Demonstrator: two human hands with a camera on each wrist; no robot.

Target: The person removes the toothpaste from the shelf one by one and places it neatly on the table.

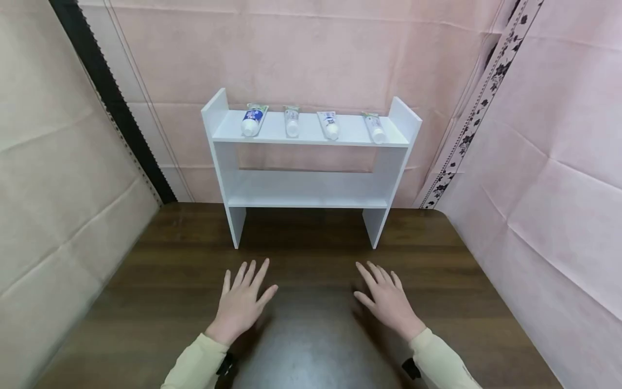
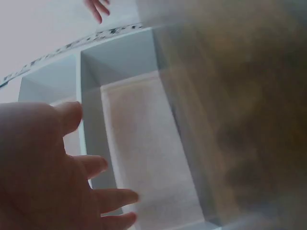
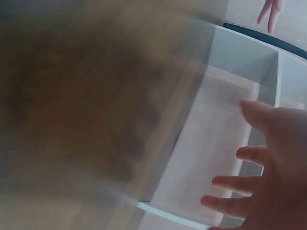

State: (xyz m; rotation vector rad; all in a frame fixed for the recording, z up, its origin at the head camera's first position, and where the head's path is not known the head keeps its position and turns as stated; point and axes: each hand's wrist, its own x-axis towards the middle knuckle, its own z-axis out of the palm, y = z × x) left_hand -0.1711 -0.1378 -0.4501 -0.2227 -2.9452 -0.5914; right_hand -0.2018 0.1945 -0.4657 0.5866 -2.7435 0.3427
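Observation:
My left hand (image 1: 240, 306) is held over the dark wooden table (image 1: 311, 302), fingers spread and nothing in it. To the right, my right hand (image 1: 389, 303) hovers in much the same way, its fingers extended and holding nothing. Both point toward a white two-tier shelf (image 1: 311, 189). Along its upper board lie several tubes with white caps: one with a blue label (image 1: 254, 120) at the left, a slim pale tube (image 1: 291, 121), a white tube with blue print (image 1: 329, 125), and a white-and-green tube (image 1: 374, 128) at the right.
Pale cloth hangs behind the shelf as a back wall (image 1: 316, 54), with side drapes at left (image 1: 58, 189) and right (image 1: 544, 178). A black strip (image 1: 116, 108) runs down the left corner, a floral border (image 1: 486, 97) down the right. Dark bands circle both wrists.

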